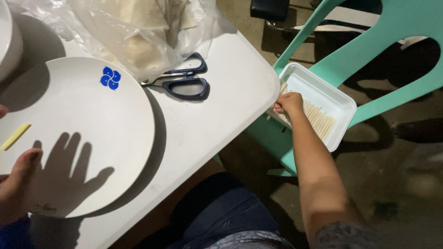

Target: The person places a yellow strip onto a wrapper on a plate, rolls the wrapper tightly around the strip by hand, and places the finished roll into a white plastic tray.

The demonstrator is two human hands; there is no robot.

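My right hand [290, 102] reaches off the worktop [217, 115] edge into a white rectangular tray [339, 99] sitting on a teal plastic chair [383, 32]; fingers curled down on a row of pale thin sticks [318, 117] at the tray's left end, but I cannot tell whether the grip has actually closed on one. My left hand [16, 186] rests on the near rim of a big white plate [78, 133] with a blue flower mark, grip loose, holding nothing. A yellow strip [14, 136] lies on the plate's left edge. Dark-handled scissors [184, 82] lie beside the plate, touching a clear plastic bag [134, 32].
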